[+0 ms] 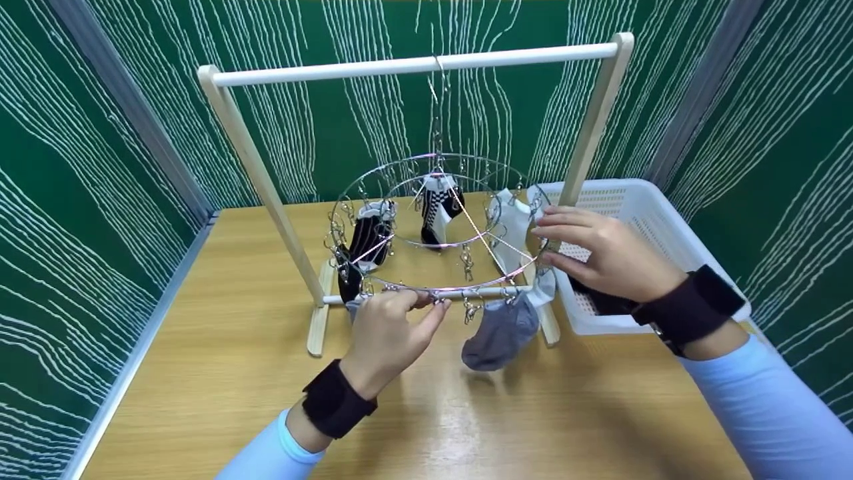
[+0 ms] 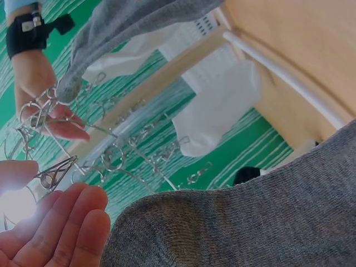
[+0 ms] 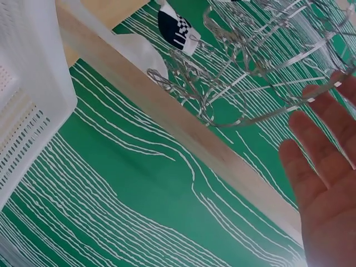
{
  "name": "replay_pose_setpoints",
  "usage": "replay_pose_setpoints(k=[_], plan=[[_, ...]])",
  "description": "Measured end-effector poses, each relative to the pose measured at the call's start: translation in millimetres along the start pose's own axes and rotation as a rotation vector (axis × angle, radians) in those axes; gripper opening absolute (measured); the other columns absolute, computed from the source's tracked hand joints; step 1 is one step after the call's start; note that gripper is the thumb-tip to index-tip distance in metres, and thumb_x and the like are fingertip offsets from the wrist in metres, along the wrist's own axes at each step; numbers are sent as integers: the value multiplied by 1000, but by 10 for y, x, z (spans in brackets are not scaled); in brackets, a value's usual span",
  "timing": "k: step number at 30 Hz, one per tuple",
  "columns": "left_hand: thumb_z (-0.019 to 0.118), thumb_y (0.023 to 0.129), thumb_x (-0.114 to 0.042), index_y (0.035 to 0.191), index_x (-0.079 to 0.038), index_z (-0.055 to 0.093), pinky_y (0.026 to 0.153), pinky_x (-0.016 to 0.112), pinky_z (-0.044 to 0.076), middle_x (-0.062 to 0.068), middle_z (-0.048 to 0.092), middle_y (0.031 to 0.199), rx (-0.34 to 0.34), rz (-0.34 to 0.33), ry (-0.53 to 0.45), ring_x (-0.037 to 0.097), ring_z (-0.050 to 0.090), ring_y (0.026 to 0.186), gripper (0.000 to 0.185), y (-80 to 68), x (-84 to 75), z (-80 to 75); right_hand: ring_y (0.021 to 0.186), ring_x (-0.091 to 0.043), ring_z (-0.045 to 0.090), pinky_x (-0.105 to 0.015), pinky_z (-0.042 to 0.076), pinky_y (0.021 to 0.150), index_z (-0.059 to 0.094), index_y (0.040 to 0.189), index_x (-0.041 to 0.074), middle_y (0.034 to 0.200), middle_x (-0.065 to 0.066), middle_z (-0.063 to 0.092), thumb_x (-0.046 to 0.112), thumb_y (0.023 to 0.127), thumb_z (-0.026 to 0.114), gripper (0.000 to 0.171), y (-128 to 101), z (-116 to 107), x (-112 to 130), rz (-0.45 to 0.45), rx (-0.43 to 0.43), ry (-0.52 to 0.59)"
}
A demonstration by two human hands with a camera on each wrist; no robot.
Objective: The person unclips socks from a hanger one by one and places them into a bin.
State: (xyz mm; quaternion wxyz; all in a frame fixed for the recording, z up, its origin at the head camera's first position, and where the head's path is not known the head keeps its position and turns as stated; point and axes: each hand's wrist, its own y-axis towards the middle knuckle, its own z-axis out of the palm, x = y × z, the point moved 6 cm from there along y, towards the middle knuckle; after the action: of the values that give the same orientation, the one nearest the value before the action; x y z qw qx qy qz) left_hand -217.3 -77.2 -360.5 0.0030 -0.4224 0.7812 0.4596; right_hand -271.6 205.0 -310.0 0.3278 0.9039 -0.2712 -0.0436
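Left to right: wooden drying rack (image 1: 253, 163) stands on the wood table (image 1: 220, 373), round metal clip hanger (image 1: 433, 227) hung from its top bar; black striped sock (image 1: 365, 243) clipped at the ring's left, checkered black-and-white sock (image 1: 436, 210) at the back, white sock (image 1: 513, 230) at the right, grey sock (image 1: 500, 330) dangling from a front clip.

Left hand (image 1: 390, 337) at the front edge of the ring, thumb and forefinger pinched on the rim near a clip, a bit of grey fabric showing just beside it; left wrist view is mostly grey sock (image 2: 250, 222) close to the lens with a clip (image 2: 55, 173) at the fingertips; cannot tell if that clip is being squeezed.

Right hand (image 1: 603, 253) at the ring's right side, fingers nearly straight and spread, tips resting on the rim, steadying it, gripping nothing; right wrist view shows straight fingers (image 3: 328, 167) under the wire.

White plastic basket (image 1: 653, 220) far right behind the right hand; inside mostly hidden, nothing seen in it.

Progress, judged: several socks up and many clips bare; looks mid-way, work now at the front clips.
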Motion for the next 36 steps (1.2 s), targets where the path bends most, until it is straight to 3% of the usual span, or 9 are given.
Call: replay_pose_setpoints(k=[8, 13, 18, 22, 26, 31, 33, 36], plan=[[88, 91, -22, 89, -5, 82, 73, 42, 65, 10, 84, 88, 8, 17, 20, 26, 81, 80, 18, -10, -18, -75, 119, -46, 74, -10, 30, 123, 80, 116, -1, 119, -19, 81, -7, 86, 84, 31, -7, 31, 28, -28, 0, 39], [88, 90, -25, 89, -5, 79, 64, 33, 63, 8, 81, 83, -4, 107, 17, 19, 75, 68, 23, -26, -38, -169, 112, -42, 76, -8, 32, 120, 81, 114, 0, 114, -19, 81, -7, 84, 86, 31, 4, 32, 51, -57, -18, 35], [82, 97, -38, 78, -10, 70, 49, 18, 45, -1, 66, 65, -58, 206, 44, 6, 53, 52, 36, -8, -89, -318, 109, -37, 77, -12, 40, 119, 81, 113, 2, 112, -17, 82, -5, 85, 85, 29, -3, 22, 68, -81, -33, 14], [77, 101, -37, 69, -12, 54, 47, 20, 34, -2, 51, 57, -143, 293, 45, 8, 42, 50, 46, 60, -162, -456, 107, -37, 77, -12, 40, 119, 81, 113, 1, 111, -16, 81, -6, 86, 84, 28, -5, 17, 77, -92, -44, 8], [83, 94, -25, 80, -8, 63, 61, 29, 50, 2, 61, 70, -163, 394, 55, 18, 57, 63, 30, 159, -272, -536, 105, -38, 77, -8, 37, 118, 81, 112, 0, 109, -17, 81, -9, 85, 84, 29, 3, 18, 88, -105, -52, 19], [89, 89, -21, 104, -5, 79, 90, 37, 62, 7, 78, 99, -65, 468, 163, 23, 74, 93, 24, 243, -377, -482, 105, -37, 77, -7, 37, 118, 81, 113, 0, 110, -16, 81, -11, 85, 83, 30, 11, 23, 106, -100, -56, 28], [87, 91, -18, 107, -6, 81, 91, 36, 63, 6, 81, 102, -32, 486, 206, 22, 76, 94, 21, 252, -390, -449, 106, -36, 77, -9, 39, 118, 81, 113, 1, 110, -16, 81, -10, 85, 83, 30, 12, 29, 113, -91, -55, 24], [85, 92, -10, 103, -7, 83, 82, 33, 64, 4, 82, 97, -14, 506, 244, 20, 77, 88, 12, 251, -383, -425, 105, -35, 77, -14, 46, 115, 81, 113, 1, 110, -15, 82, -8, 86, 84, 29, 18, 36, 129, -86, -55, 14]])
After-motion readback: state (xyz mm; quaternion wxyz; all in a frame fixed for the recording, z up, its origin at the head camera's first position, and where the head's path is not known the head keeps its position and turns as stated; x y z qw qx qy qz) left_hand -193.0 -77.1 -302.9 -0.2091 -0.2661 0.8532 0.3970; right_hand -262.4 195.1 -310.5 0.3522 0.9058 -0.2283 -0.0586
